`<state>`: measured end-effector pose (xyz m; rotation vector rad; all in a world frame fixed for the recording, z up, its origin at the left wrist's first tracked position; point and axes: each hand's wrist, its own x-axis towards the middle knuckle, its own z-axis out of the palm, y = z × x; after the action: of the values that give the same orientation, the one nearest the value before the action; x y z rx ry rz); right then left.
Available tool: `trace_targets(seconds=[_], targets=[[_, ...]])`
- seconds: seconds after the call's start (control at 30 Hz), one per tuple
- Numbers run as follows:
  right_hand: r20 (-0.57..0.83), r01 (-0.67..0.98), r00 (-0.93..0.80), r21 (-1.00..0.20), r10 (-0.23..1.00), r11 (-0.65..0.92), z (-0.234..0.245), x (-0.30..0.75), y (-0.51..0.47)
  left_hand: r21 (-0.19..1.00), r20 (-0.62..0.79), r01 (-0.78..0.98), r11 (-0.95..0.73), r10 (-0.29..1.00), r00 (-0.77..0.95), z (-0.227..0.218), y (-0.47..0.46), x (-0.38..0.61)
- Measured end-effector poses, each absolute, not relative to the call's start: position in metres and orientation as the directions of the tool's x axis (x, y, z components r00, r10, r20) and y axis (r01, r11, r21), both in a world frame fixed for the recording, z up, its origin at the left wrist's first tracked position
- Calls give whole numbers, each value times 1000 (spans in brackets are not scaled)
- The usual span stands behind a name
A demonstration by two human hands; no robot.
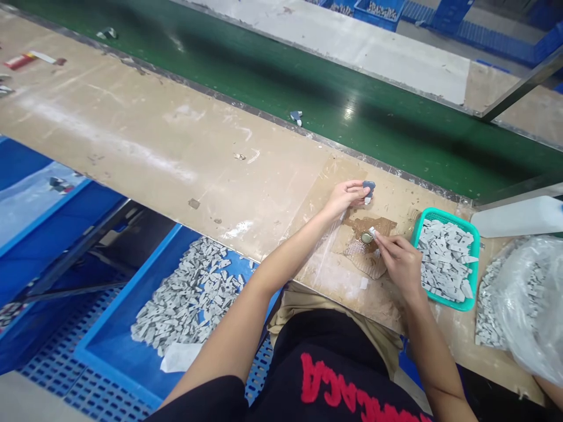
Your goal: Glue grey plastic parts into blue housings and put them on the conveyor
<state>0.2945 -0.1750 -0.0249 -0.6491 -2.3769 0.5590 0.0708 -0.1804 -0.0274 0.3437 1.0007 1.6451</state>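
My left hand pinches a small dark blue-grey part between its fingertips, above the tan bench top. My right hand holds a small pale grey piece by its fingertips. That piece sits just beside a round metallic disc, which lies on a brown taped patch. A teal plastic basket heaped with pale grey pieces stands just right of my right hand.
A green conveyor belt runs along the bench's far side, with a small blue-and-white part on it. A blue bin holding grey pieces sits below the near edge. At right lies a plastic bag of grey pieces.
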Motion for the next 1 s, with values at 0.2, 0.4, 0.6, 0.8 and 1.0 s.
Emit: trace_targets(seconds=[0.2, 0.4, 0.6, 0.8, 1.0], targets=[[397, 311, -708, -567, 584, 763, -24, 294, -175, 759, -248, -651, -23, 913, -322, -25, -184, 75], [485, 317, -472, -686, 736, 655, -9, 296, -175, 824, -282, -564, 64, 908, -309, -27, -183, 83], [641, 256, -259, -675, 722, 692, -6, 303, -172, 925, -160, -370, 92, 974, -159, -18, -191, 102], [646, 338, -339, -595, 684, 730, 0, 302, -173, 946, -166, -300, 122, 978, -125, -8, -204, 118], [635, 324, -396, -579, 663, 748, 1, 302, -172, 944, -158, -307, 119, 982, -104, -8, -204, 120]])
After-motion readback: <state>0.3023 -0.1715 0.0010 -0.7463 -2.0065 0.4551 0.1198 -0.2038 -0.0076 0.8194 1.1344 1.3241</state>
